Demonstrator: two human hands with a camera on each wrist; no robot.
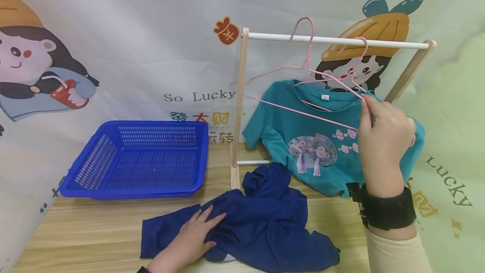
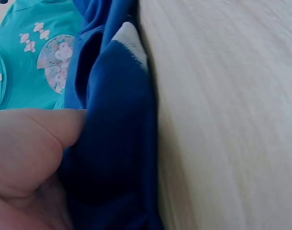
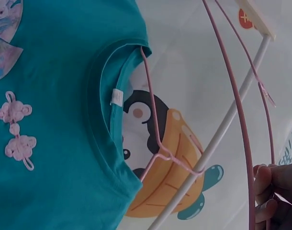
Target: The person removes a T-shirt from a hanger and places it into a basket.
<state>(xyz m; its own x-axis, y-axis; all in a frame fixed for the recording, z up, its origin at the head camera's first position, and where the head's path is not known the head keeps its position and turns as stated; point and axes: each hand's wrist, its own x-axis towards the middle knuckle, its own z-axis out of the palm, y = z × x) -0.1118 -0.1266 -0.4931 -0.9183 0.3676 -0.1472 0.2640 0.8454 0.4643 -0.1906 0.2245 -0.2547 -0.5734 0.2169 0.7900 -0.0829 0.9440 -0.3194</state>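
A pink hanger (image 1: 274, 106) is pinched at its right shoulder by my right hand (image 1: 388, 138). Its hook overlaps the white rail in the head view; contact with the rail is unclear. In the right wrist view, fingertips (image 3: 265, 184) grip the thin wire. Behind it, a teal T-shirt (image 1: 265, 117) hangs from a second pink hanger (image 1: 365, 47), whose hook is over the rail. My left hand (image 1: 191, 237) rests with spread fingers on a crumpled dark blue garment (image 1: 280, 235). The left wrist view shows the thumb (image 2: 64, 127) against the cloth, near a pale patch (image 2: 131, 40).
A small rack with a white rail (image 1: 398, 45) and wooden posts (image 1: 242, 96) stands at the back right. Left of it, a blue plastic basket (image 1: 202, 155) sits on the wood-grain tabletop (image 1: 75, 226). A printed cloth backdrop (image 1: 151, 54) hangs behind.
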